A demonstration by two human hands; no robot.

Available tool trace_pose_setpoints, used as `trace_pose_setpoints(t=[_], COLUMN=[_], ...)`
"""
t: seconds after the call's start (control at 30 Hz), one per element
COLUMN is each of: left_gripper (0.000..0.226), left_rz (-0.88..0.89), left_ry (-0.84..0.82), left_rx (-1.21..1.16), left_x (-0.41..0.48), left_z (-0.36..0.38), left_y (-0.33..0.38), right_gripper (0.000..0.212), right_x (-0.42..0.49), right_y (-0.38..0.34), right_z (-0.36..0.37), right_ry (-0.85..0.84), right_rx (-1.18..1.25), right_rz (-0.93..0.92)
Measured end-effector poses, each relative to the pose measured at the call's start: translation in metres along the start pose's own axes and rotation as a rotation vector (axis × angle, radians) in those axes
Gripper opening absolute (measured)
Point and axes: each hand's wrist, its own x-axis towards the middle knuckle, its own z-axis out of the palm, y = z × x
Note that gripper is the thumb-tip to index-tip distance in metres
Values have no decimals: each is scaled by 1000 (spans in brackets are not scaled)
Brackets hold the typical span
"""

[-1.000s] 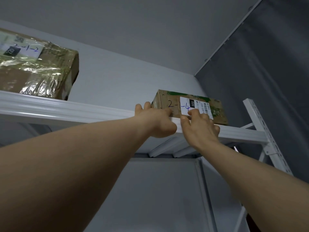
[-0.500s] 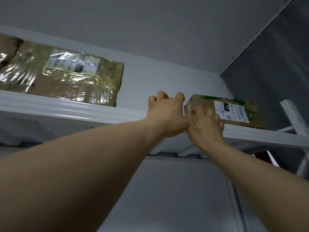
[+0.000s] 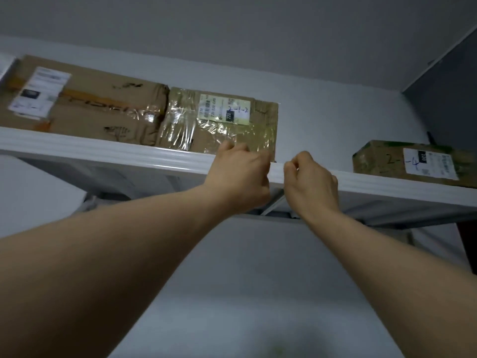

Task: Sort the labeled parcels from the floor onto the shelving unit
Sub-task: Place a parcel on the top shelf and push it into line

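Head view looks up at the underside and front lip of the white metal shelf [image 3: 103, 148], which runs across my whole picture from left to right. On it I count three parcels. Largest is the plain brown cardboard box [image 3: 103, 109] at the far left, crossed with tape and carrying a white printed label near its left end. Pressed right against it is the cardboard box wrapped in shiny clear tape [image 3: 222, 122], its white label marked "2-1-2" in blue pen. Well apart from those two, at the right end of the shelf, sits the small brown box with green print [image 3: 413, 161], its white label marked "2-" and what looks like a 4; it rests flat on the shelf with no hand on it.

Both bare forearms reach up from the bottom corners. My left hand [image 3: 240, 177] is at the shelf lip just below the taped box's right lower corner, fingers curled up over the edge; whether the fingertips touch the box I cannot tell. My right hand [image 3: 309, 182] hangs just beside it in front of the lip, fingers loosely curled inward, grasping nothing that I can see.
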Motion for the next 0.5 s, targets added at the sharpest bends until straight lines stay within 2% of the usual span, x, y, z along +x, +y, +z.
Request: trace_pose_setpoints(t=[0.23,0.37,0.5], left_gripper=[8,12,18], left_rz=[-92,-233,-357], left_ry=[-253,-501,-643], left_rx=[27,-19,-56], left_x=[-128,-225,-325], left_z=[-71,-112,-148], left_y=[-58,-86,-106], right_gripper=[34,33,34], right_x=[-98,-181,-275], right_y=[-98,-161,-225], right_z=[1,8,18], right_ry=[-196,-345,-526], right_rx=[85,126,169], right_rz=[107,197,249])
